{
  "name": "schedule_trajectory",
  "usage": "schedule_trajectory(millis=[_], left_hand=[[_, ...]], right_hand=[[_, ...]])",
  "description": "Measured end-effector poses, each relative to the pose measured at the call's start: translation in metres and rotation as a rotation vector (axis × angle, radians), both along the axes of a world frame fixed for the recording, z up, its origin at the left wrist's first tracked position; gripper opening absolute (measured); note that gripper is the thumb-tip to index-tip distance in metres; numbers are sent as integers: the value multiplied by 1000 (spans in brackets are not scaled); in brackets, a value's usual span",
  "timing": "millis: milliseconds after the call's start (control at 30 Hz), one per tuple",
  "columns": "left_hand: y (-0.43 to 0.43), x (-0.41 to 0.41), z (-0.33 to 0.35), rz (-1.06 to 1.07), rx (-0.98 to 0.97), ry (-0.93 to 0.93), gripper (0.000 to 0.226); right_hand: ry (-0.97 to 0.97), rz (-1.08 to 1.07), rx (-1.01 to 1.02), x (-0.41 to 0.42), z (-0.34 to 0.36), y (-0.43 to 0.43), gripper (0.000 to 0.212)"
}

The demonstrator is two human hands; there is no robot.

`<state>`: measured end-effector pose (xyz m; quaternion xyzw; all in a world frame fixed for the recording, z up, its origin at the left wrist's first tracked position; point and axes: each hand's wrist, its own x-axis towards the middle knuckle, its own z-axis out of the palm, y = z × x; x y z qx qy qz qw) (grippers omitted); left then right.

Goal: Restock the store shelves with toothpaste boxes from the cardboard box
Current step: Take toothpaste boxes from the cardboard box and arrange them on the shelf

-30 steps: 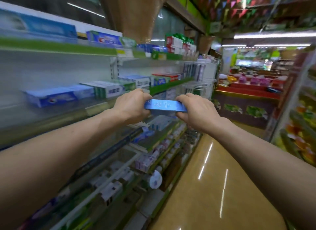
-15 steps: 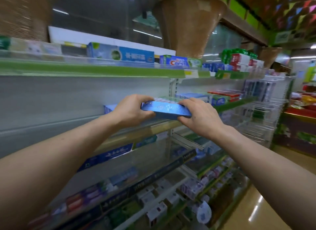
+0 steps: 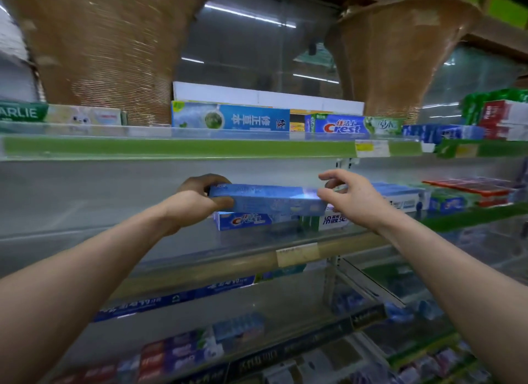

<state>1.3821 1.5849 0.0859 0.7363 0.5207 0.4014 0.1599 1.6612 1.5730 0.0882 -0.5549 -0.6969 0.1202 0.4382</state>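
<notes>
fingers (image 3: 220,202) around one toothpaste box (image 3: 268,199)

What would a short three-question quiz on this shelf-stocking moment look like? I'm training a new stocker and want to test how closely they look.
1. True or false: the right hand is clamped around the blue toothpaste box.
2. Which hand grips the box's end? A) left hand B) right hand C) neither
3. Fill in: the blue box is just above a box on the shelf printed with the brand ____.

Key
1. False; its fingers are spread open at the box's right end.
2. A
3. Crest
</notes>
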Motion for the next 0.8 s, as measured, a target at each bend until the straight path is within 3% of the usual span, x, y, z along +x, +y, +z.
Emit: schedule_trajectory(millis=[67, 200, 367, 500, 567, 700, 800], left_hand=[[4, 2, -2, 20, -50, -61, 15], [8, 9, -4, 15, -157, -245, 15], [9, 17, 3, 36, -318, -478, 23], [13, 19, 8, 110, -494, -649, 38], [17, 20, 8, 123, -538, -650, 45], [23, 27, 3, 128, -504, -590, 29], [26, 30, 3, 186, -498, -606, 31]], right_hand=[[43, 50, -17, 1, 0, 10, 35], [-81, 127, -103, 4, -10, 24, 47], [146, 266, -169, 12, -10, 37, 54], [145, 297, -183, 13, -9, 44, 48], [159, 269, -211, 13, -10, 48, 52], [245, 276, -340, 14, -12, 52, 44], [326, 294, -423, 17, -14, 52, 45]])
